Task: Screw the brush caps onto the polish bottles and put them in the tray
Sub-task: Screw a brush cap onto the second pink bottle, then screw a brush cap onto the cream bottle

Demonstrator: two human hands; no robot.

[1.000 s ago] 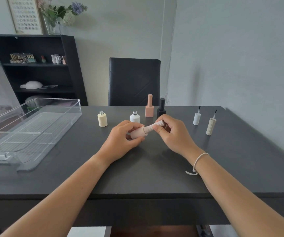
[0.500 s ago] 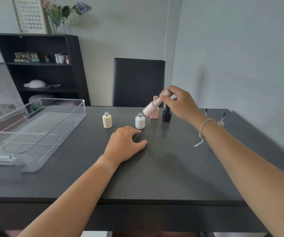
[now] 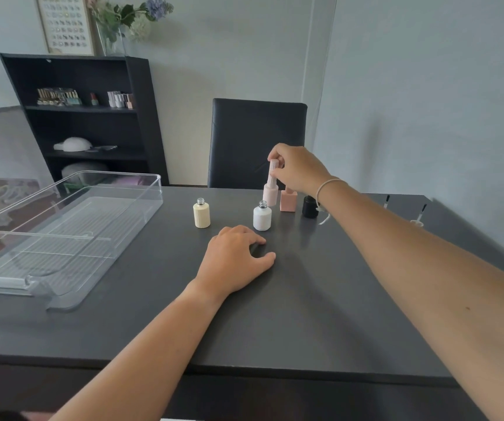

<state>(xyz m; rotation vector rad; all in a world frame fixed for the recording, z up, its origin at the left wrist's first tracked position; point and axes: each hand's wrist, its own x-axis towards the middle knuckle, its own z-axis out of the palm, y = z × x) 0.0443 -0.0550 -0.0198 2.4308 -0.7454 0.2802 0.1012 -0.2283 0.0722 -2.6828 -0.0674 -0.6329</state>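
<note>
Right hand [image 3: 298, 170] pinches the ribbed cap of the pale pink capped bottle [image 3: 270, 189], long axis upright, base at or just above the table [image 3: 305, 314]; contact cannot be confirmed. Left hand [image 3: 235, 259] rests on the table, fingers loosely relaxed, holding nothing. The clear tray [image 3: 153, 189] lies well to the left of the held bottle, nearer the left hand. Judgement: delivery requires a leftward carry across the uncapped white bottle [image 3: 262, 216] and cream bottle [image 3: 201, 214].

Nail salon — polish shelf [image 3: 86, 98], colour chart [image 3: 66, 24]
</note>
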